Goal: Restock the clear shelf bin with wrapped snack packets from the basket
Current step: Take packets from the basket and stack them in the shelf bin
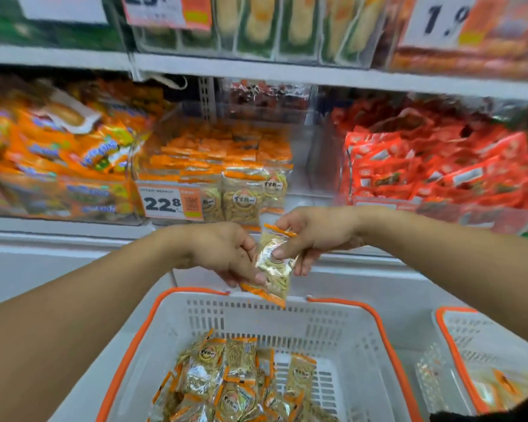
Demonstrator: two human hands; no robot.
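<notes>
Both hands meet over the far rim of a white basket [287, 318] with orange trim. My left hand [223, 251] and my right hand [311, 236] each pinch a clear snack packet [275, 263] with orange ends; it hangs tilted between them. Whether it is one packet or a small stack I cannot tell. Several more of the same packets [226, 388] lie in the basket's bottom. Just beyond the hands stands the clear shelf bin [171, 166], holding rows of the same orange-edged packets, with a "22.8" price tag [171, 204] on its front.
A bin of orange bags [58, 153] stands to the left, a bin of red packets [433, 169] to the right. A second orange-rimmed basket [457, 354] sits at the lower right. The upper shelf [256, 71] overhangs the bins. A white ledge [58, 239] runs below them.
</notes>
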